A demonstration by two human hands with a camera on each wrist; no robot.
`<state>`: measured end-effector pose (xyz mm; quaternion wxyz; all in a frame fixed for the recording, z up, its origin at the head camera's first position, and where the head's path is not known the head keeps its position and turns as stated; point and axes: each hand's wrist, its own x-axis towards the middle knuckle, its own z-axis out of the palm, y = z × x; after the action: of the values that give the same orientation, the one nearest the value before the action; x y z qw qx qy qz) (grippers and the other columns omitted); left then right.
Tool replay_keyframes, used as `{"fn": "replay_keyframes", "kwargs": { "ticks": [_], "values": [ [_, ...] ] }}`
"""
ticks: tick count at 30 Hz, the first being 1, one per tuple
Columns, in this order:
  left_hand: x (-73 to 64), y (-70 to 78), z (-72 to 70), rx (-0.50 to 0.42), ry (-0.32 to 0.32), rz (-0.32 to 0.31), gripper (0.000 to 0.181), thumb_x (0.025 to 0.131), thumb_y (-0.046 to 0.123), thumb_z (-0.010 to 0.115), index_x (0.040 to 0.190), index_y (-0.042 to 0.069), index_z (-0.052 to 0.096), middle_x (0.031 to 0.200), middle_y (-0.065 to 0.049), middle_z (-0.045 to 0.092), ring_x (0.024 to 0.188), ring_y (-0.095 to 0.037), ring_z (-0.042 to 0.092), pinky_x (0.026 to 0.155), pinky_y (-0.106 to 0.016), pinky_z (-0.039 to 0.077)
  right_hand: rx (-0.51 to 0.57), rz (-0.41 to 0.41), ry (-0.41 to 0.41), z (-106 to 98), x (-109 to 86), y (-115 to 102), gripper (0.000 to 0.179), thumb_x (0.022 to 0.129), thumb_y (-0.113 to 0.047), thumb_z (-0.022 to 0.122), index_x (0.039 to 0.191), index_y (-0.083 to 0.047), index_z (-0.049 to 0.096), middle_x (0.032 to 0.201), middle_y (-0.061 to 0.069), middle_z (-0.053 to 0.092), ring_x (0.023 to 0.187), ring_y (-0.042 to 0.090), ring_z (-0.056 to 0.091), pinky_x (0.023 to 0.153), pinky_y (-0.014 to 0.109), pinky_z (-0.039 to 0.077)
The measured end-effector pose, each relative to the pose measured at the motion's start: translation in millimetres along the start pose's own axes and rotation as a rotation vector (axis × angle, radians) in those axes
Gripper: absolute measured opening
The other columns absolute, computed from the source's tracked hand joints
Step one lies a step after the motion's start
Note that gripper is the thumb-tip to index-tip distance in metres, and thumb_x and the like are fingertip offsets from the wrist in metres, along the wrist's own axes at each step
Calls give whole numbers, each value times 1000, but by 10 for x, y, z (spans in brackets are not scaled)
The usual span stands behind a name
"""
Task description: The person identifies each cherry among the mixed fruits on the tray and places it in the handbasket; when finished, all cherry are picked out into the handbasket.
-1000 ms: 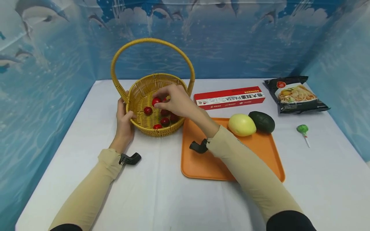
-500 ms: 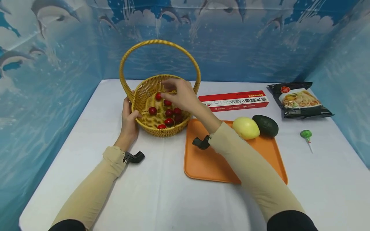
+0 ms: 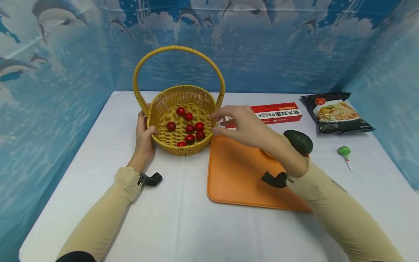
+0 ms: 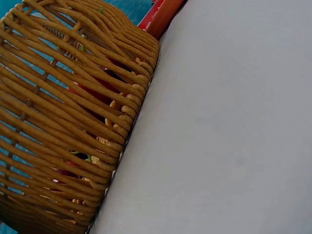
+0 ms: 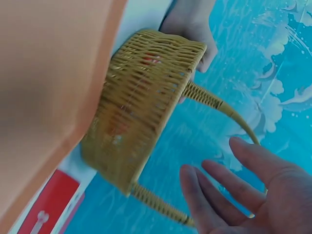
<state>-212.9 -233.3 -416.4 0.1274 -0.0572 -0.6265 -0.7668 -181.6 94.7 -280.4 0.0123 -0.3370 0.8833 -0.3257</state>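
The round yellow wicker basket [image 3: 181, 93] with its tall hoop handle stands at the back left of the table. Several small glossy red fruits [image 3: 180, 111], like cherries, lie spread on its floor. At the left side my left hand [image 3: 144, 140] grips the basket, thumb over the rim and fingers behind the outer wall. Beside the right rim is my right hand [image 3: 245, 125], its fingers loosely bent and apart around nothing. In the right wrist view, those spread fingers show near the handle. The left wrist view shows the basket's woven wall [image 4: 73, 112] with red fruit behind it.
An orange tray [image 3: 235, 174] lies under the right forearm, with a dark green avocado [image 3: 298, 142] at its far corner. A yellow fruit is mostly hidden by the arm. Behind lie a red pasta box [image 3: 278, 113], a black noodle bag [image 3: 338, 114] and a green lollipop [image 3: 343, 151].
My right hand held a red fruit over the basket, let go of it inside, and has moved right, out past the rim. My left hand keeps its grip on the basket.
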Motion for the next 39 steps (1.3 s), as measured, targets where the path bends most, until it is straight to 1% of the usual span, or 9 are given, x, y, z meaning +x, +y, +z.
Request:
{"fn": "replay_keyframes", "kwargs": {
  "ticks": [5, 16, 19, 21, 26, 29, 36, 38, 39],
  "values": [
    [-4, 12, -10, -12, 2, 6, 93, 72, -4, 44, 162, 16, 36, 166, -10, 36, 152, -29, 34, 127, -43, 24, 16, 50, 9, -136, -326, 102, 39, 96, -26, 78, 134, -18, 71, 131, -1, 73, 118, 20, 71, 102, 47, 56],
    [4, 6, -3, -2, 0, 2, 93, 73, -4, 44, 163, 15, 34, 166, -9, 36, 151, -26, 36, 127, -42, 25, -142, 127, 114, -356, -924, 325, 37, 95, -24, 78, 132, -23, 72, 123, 0, 76, 114, 25, 73, 97, 55, 57],
    [4, 10, -4, 3, 0, -1, 93, 73, -4, 44, 163, 16, 34, 166, -7, 36, 151, -25, 36, 126, -41, 25, -181, 106, 154, -409, -1059, 424, 37, 94, -18, 80, 130, -21, 73, 124, -1, 75, 112, 23, 73, 94, 47, 59],
    [3, 11, -6, 9, -1, -6, 93, 73, -3, 44, 163, 16, 33, 166, -7, 36, 152, -24, 36, 127, -41, 25, -210, 107, 182, -437, -1142, 498, 38, 92, -15, 81, 129, -19, 74, 125, -1, 74, 107, 22, 75, 90, 29, 60],
    [-6, 6, -14, 11, 2, -13, 92, 74, -3, 44, 163, 17, 34, 167, -7, 35, 153, -24, 35, 128, -43, 24, -257, 157, 258, -474, -1348, 684, 41, 89, -13, 84, 128, -17, 74, 125, 4, 75, 98, 27, 78, 87, -1, 41],
    [-15, 3, -20, 18, 5, -12, 92, 74, -3, 44, 163, 17, 34, 167, -7, 35, 154, -26, 34, 129, -44, 24, -276, 205, 278, -490, -1480, 791, 43, 88, -14, 84, 130, -16, 73, 125, 7, 75, 99, 31, 77, 88, 0, 41],
    [-11, -1, -22, 27, 1, -12, 93, 74, -3, 44, 164, 16, 33, 168, -5, 34, 155, -23, 33, 129, -43, 23, -279, 299, 328, -542, -1796, 1023, 47, 90, -13, 83, 135, -10, 70, 127, 15, 72, 109, 36, 69, 85, -8, 27],
    [-4, 6, -19, 29, -1, -13, 93, 74, -3, 44, 164, 16, 32, 168, -4, 35, 156, -23, 33, 129, -43, 23, -264, 345, 332, -549, -1870, 1089, 49, 92, -16, 82, 138, -9, 68, 128, 18, 71, 114, 38, 65, 84, -8, 27],
    [-2, 12, -17, 33, -3, -13, 93, 74, -3, 44, 164, 16, 32, 168, -4, 35, 156, -23, 33, 129, -43, 23, -255, 372, 329, -549, -1903, 1121, 50, 93, -18, 81, 139, -8, 66, 129, 20, 70, 115, 39, 65, 84, -5, 36]
  ]
}}
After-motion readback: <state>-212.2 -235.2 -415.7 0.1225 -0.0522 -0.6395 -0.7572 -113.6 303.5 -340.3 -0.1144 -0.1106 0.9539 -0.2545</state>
